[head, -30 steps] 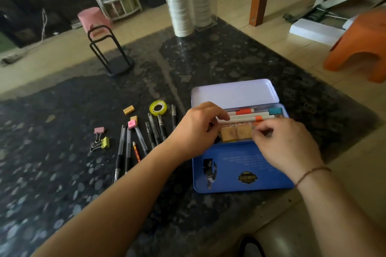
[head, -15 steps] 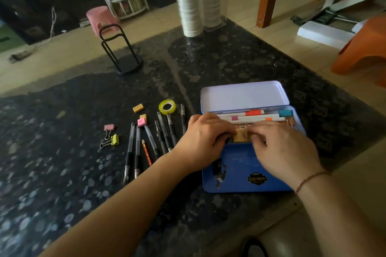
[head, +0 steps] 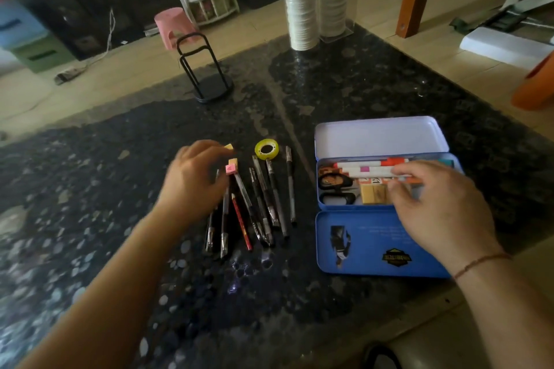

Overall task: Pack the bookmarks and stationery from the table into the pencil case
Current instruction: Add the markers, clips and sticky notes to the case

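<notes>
A blue tin pencil case [head: 374,246] lies open at the right of the dark stone table. Inside are white markers [head: 368,168], black-handled scissors [head: 335,189] and tan wooden bookmarks [head: 373,193]. My right hand [head: 434,207] rests in the case with its fingertips on the bookmarks and markers. My left hand [head: 195,183], blurred and loosely curled, hovers over the upper ends of several pens [head: 263,201] laid side by side. A red pencil [head: 241,222], a pink eraser [head: 230,170], two yellow erasers [head: 233,162] and a yellow tape roll [head: 266,149] lie there too. The binder clips are hidden.
A black wire stand [head: 207,81] is at the back of the table. Stacks of white paper cups [head: 302,6] stand at the far edge. The table's near edge [head: 419,320] runs just below the case. A pink stool [head: 174,24] stands on the floor beyond.
My left hand has left the case and swung left over the pens. My right hand stays in the case. The scissors in the case are now uncovered.
</notes>
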